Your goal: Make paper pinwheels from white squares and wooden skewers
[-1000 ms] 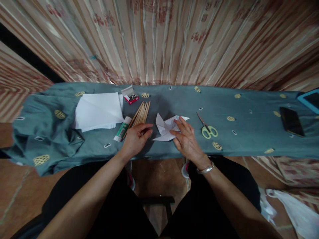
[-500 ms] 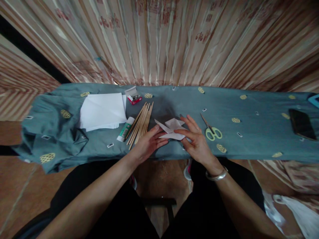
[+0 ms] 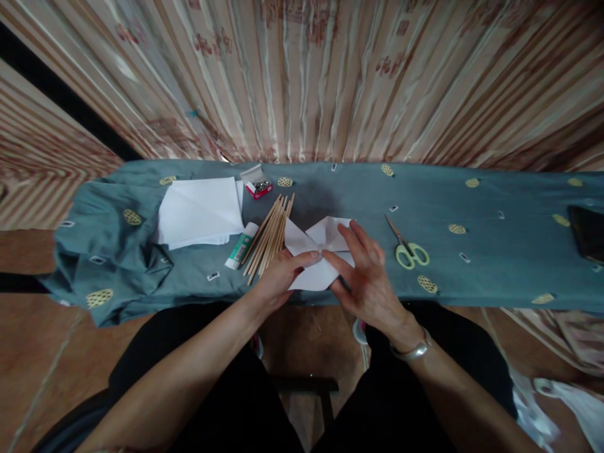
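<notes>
A white paper pinwheel (image 3: pixel 315 277) with folded-in blades is held between my hands above the front edge of the table. My left hand (image 3: pixel 279 272) grips it from the left, thumb on top near the centre and the other fingers hidden underneath. On the right side, my right hand (image 3: pixel 362 267) rests its index fingertip at the pinwheel's centre, with other fingers along the right blades. Just left of the pinwheel lie several wooden sticks (image 3: pixel 270 238) and a green-and-white glue stick (image 3: pixel 241 245). Scissors (image 3: pixel 406 246) with light green handles lie to the right of my right hand.
A stack of white paper (image 3: pixel 201 211) lies at the left. An open red-and-white box (image 3: pixel 258 187) of small metal pieces stands behind the sticks. A dark phone (image 3: pixel 586 231) is at the right. The blue-green cloth (image 3: pixel 509 264) covers the table; a striped curtain (image 3: pixel 325 82) hangs behind.
The pinwheel has tilted to face me more, showing its centre. My left thumb and right index finger have moved onto its middle. The view has shifted slightly.
</notes>
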`<state>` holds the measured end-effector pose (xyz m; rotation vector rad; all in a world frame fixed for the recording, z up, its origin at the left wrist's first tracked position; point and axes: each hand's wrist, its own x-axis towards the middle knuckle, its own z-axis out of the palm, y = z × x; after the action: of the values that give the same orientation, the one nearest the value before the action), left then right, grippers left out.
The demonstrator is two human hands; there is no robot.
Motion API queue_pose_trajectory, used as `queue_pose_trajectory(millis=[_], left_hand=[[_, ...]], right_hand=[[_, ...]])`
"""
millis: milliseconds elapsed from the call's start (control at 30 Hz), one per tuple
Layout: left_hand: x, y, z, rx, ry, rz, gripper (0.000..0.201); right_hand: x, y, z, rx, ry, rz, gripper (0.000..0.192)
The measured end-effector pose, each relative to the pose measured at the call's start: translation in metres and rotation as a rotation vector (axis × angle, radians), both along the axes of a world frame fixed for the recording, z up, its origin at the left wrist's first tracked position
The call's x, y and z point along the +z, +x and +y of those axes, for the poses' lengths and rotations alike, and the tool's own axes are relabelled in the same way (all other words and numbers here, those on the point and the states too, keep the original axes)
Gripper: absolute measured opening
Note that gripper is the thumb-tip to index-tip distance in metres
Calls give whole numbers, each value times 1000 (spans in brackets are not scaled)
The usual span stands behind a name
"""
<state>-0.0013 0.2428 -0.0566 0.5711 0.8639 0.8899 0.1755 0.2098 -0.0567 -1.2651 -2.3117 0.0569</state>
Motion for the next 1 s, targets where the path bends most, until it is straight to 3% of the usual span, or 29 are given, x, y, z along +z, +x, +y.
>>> queue_pose_trajectory(millis=[333,700,1000], left_hand=[[4,0,2,152,116,144,58],[5,-1,2,133,94,134,55],[6,0,2,156,108,143,53]], right_hand=[[5,-1,-4,59,-49,97,58],[4,0,-5,100,-35,179,61],[4,-3,-6,101,53,118,66]])
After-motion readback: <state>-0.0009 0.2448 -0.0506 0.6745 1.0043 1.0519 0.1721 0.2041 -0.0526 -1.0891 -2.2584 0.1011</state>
